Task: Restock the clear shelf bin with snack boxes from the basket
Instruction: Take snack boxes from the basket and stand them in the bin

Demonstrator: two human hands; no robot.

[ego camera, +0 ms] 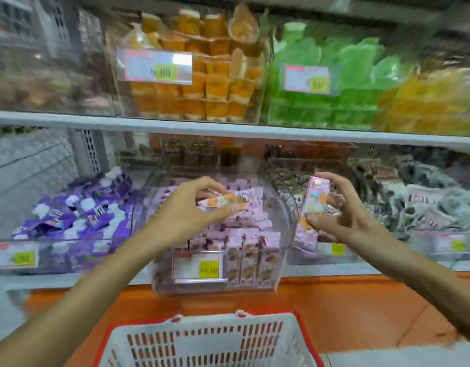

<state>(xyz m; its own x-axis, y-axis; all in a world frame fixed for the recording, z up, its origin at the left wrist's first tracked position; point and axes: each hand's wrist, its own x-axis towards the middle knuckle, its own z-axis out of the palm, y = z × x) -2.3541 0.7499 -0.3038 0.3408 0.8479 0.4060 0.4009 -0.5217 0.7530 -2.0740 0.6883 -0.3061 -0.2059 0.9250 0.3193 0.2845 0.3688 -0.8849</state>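
While the left hand [186, 205] pinches a snack box [223, 202] between thumb and curled fingers, holding it flat and lengthwise over the open top of the clear bin [277, 271], the right hand [342, 207] grips a second box [315, 201] upright, fingertips on its top end and thumb at its lower end, just right of the bin's curved rim. Both hands are clamped on boxes, and neither box touches the stock below yet.

From where I stand this looks like the placing step: boxes are out of the basket [210, 340] and about to go in. The next move should call for lowering the left box onto the pile and letting go, then swinging the right one in over the rim. Turning each to match the rows would keep the stack tidy.

Each held box is small, slim and pink, with orange and a cartoon print on its face; motion blur hides finer detail. Inside the bin, similar pink boxes lie in layers near the back and stand upright at the front, beside a yellow price tag [208, 268]. It seems well filled already.

Below, the basket is white with a red rim, on an orange ledge [347, 313]; I cannot tell what remains inside. Purple packs [90, 210] fill the neighbouring bin on the left.
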